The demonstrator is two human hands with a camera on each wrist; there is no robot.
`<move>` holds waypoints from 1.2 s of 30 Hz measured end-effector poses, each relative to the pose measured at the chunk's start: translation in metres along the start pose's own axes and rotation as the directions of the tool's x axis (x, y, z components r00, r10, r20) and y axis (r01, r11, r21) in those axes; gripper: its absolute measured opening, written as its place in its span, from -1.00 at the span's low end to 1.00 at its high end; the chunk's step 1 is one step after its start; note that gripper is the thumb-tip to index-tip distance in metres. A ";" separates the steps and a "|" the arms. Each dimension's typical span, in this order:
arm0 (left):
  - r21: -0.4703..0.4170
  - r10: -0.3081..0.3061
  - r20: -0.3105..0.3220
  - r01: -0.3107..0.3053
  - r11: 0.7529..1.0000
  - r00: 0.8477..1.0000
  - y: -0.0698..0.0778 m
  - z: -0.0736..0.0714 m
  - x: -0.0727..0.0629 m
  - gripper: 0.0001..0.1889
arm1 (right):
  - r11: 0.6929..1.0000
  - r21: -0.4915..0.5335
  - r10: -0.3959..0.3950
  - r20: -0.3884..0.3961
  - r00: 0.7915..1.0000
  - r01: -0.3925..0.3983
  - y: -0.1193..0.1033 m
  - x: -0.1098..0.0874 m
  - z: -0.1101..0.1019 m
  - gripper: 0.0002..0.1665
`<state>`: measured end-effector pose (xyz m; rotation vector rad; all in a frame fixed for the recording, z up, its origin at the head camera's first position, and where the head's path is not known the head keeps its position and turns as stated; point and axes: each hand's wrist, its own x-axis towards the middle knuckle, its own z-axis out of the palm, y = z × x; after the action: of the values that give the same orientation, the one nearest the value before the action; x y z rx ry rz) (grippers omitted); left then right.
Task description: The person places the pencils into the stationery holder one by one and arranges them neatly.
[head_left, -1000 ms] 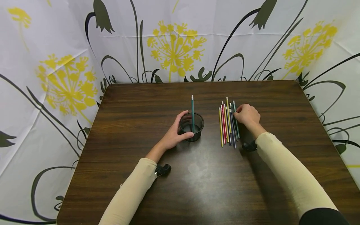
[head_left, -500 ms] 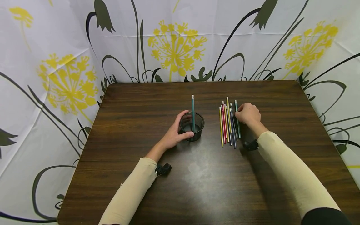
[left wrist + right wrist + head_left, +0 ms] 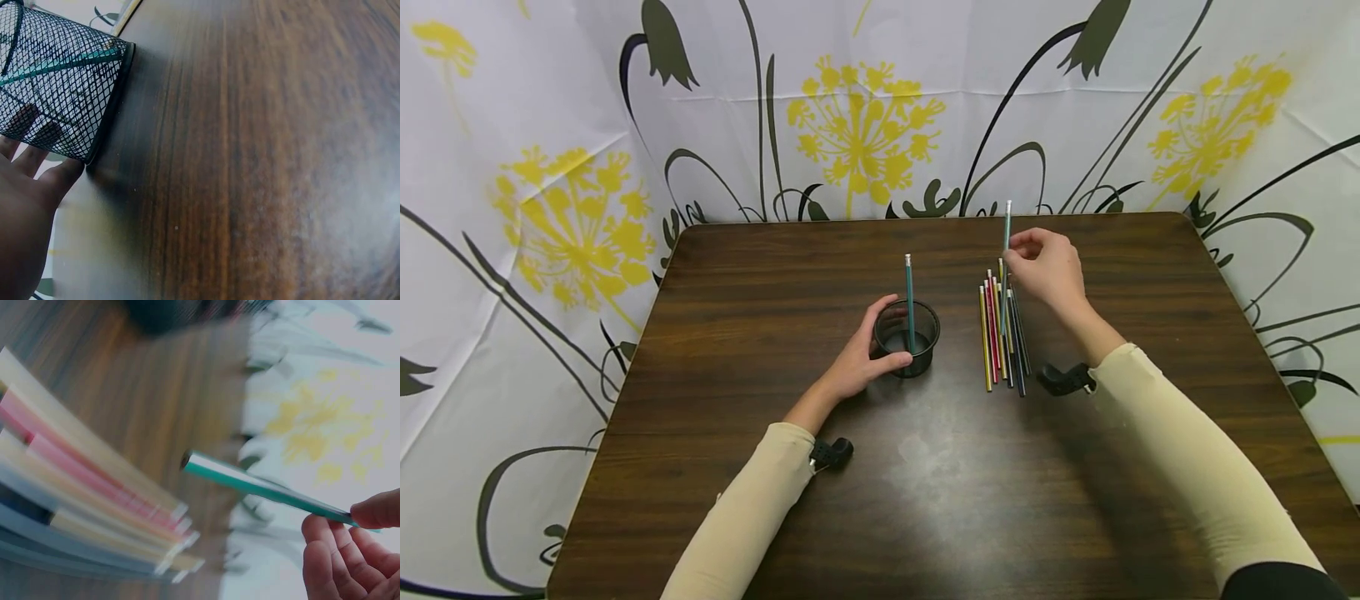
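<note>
R hand [image 3: 1047, 265] w/ teal pencil [image 3: 1007, 227]; L hand [image 3: 859, 362] on mesh cup [image 3: 925, 354].
Head: L thumb + fingers curled round mesh cup on surface [image 3: 760, 283], 2nd pencil [image 3: 910, 292] inside, eraser end up; R hand pinches teal pencil over loose pencils [image 3: 991, 342], rt of cup. L wrist: fingers touch mesh wall, 2nd pencil seen thru it. R wrist: teal pencil btwn thumb & fingertips, loose pencils blurred.

mesh cup [image 3: 922, 360] and pencils [image 3: 993, 333] on brown table [image 3: 760, 333]
</note>
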<state>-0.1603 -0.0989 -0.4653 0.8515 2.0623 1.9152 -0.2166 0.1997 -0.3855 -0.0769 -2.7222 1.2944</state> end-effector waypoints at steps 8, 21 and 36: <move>-0.006 -0.011 0.003 0.011 1.000 1.000 0.006 0.001 0.000 -0.14 | 0.904 0.419 -0.124 0.061 0.990 0.087 -0.054 -0.020 0.007 -0.74; -0.006 -0.004 0.003 0.004 1.000 1.000 0.005 0.000 0.000 -0.16 | 0.895 0.362 -0.337 0.162 0.927 0.262 -0.059 -0.056 0.038 -0.85; -0.012 -0.011 0.018 0.012 1.000 1.000 0.006 0.001 0.000 -0.16 | 0.915 0.219 -0.378 0.169 0.910 0.340 -0.039 -0.061 0.060 -0.82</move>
<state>-0.1579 -0.0984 -0.4595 0.8491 2.0387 1.9057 -0.1644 0.1225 -0.3985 0.5855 -2.5854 1.4971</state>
